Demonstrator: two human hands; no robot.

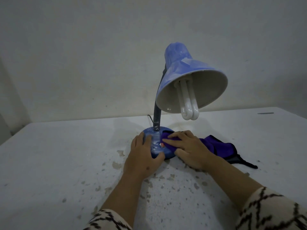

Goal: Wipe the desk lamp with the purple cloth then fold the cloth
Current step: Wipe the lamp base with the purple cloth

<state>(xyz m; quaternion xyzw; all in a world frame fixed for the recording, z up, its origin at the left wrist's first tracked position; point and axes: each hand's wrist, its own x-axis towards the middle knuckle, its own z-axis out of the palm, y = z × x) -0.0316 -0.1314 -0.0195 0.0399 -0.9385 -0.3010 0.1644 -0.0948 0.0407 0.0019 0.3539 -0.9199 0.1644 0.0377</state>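
Observation:
A blue desk lamp (177, 72) stands on the white table, its dusty shade tilted toward me with a white bulb (188, 105) showing inside. A dark flexible neck rises from its round blue base (156, 147). My left hand (142, 153) grips the left side of the base, thumb curled along its front edge. My right hand (187, 148) presses the purple cloth (219, 146) onto the right side of the base, fingers bent over a bunched part. The remaining cloth trails to the right on the table, ending in a dark strap.
The white table (66, 163) has chipped, flaking paint around the lamp and toward me. A plain wall stands close behind. A thin dark cord (150, 117) leaves the lamp base at the back. A small dark mark (265, 113) lies at the far right.

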